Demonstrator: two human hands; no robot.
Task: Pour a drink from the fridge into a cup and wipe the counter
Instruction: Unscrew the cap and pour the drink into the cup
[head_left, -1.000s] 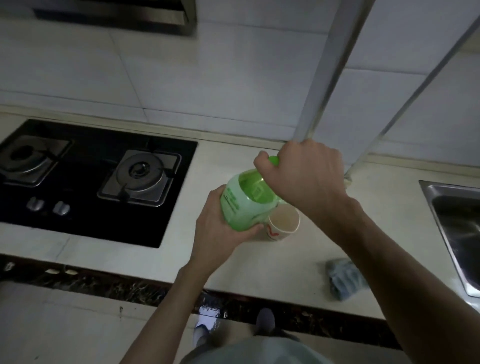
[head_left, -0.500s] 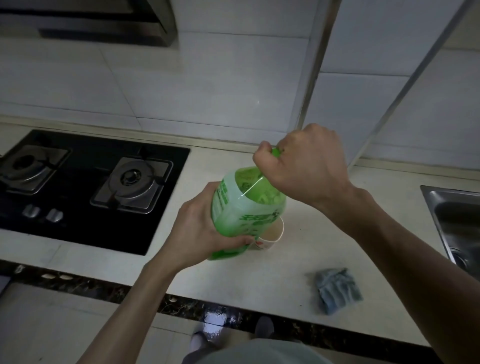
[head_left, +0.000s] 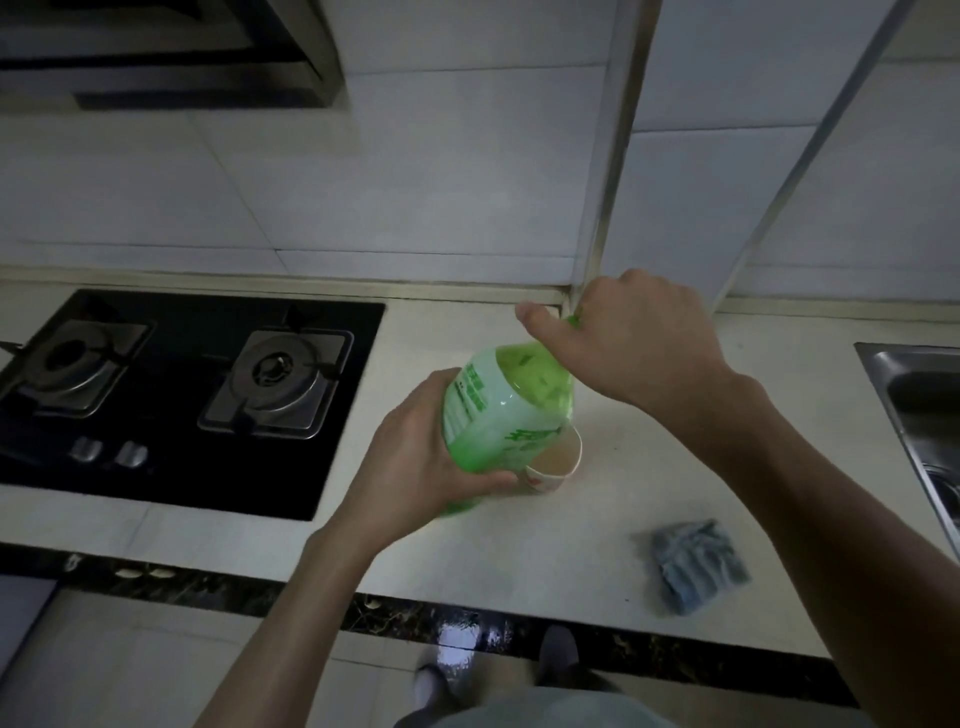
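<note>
Both hands gripped the bottle (head_left: 498, 410): left hand (head_left: 415, 457) round its body, right hand (head_left: 634, 343) curled over its top, hiding it. Cup (head_left: 558, 462) sat at bottle's 4 o'clock, half covered.

green bottle (head_left: 498, 415), grey-blue cloth (head_left: 693, 566), black hob (head_left: 182, 395)

- bottle (head_left: 498, 410): translucent green plastic, gloss being shown
- cup (head_left: 558, 460): matt paper being shown
- cloth (head_left: 696, 566): ribbed grey-blue fabric, being seen as matt
- hob (head_left: 208, 467): glossy black glass being seen, dull metal burners
- sink (head_left: 883, 374): brushed steel being seen
- counter (head_left: 519, 545): smooth pale top being seen
</note>
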